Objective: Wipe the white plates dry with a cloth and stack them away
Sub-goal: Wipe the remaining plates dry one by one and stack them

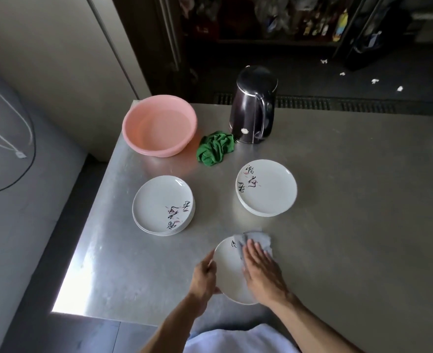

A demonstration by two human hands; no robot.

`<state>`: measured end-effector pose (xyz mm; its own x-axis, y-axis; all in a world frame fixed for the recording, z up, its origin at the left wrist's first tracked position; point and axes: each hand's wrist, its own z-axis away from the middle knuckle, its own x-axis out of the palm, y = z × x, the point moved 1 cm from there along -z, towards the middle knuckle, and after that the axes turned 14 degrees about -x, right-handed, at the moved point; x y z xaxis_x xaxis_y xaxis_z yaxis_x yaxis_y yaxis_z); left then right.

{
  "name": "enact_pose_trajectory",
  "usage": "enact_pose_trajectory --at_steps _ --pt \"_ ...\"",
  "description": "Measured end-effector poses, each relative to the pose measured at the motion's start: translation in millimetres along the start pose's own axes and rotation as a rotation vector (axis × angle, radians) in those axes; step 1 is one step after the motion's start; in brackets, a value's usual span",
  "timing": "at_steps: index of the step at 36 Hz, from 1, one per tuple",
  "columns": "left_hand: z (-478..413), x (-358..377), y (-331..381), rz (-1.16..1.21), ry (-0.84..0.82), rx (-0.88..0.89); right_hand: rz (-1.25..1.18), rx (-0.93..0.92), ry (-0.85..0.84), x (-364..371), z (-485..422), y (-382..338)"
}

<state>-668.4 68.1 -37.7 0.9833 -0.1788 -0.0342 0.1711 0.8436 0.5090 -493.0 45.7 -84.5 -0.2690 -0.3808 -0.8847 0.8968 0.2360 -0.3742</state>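
Note:
A white plate point(229, 271) with black lettering lies near the front of the steel table. My left hand point(205, 278) grips its left rim. My right hand point(262, 272) lies flat with straight fingers on a grey cloth point(257, 240), pressing it onto the plate's right side. One stack of white plates point(159, 202) stands to the left, and a second stack of white plates point(269, 189) stands farther back on the right.
A pink basin point(159, 124) sits at the table's back left corner. A crumpled green cloth point(215, 149) lies beside a dark electric kettle point(253, 105). The steel table point(350, 200) ends at a left edge and a front edge near my body.

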Motion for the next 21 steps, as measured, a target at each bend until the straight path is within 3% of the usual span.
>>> enact_pose_trajectory --at_steps 2,4,8,10,15,17,19,21 --pt "0 1 2 -0.024 -0.006 0.019 -0.002 0.132 0.01 0 -1 -5" --pt "0 3 5 -0.046 -0.013 0.023 -0.051 0.123 0.0 2 -6 -15" --pt "2 6 3 0.006 -0.087 -0.004 -0.088 -0.238 0.073 2 -12 -29" --pt "2 4 3 0.005 -0.06 0.003 -0.098 -0.253 0.049 0 -13 -25" --pt "-5 -1 -4 0.153 0.077 -0.06 0.019 0.17 0.035 -6 -12 -17" --pt "-6 1 -9 0.224 0.065 -0.05 -0.01 0.242 0.035 -7 -14 -22" --pt "-6 3 -11 0.239 0.068 -0.021 -0.13 0.173 0.061 -5 -15 -29" --pt "-8 3 -9 0.247 0.084 -0.026 -0.269 -0.022 0.096 -5 -15 -36"
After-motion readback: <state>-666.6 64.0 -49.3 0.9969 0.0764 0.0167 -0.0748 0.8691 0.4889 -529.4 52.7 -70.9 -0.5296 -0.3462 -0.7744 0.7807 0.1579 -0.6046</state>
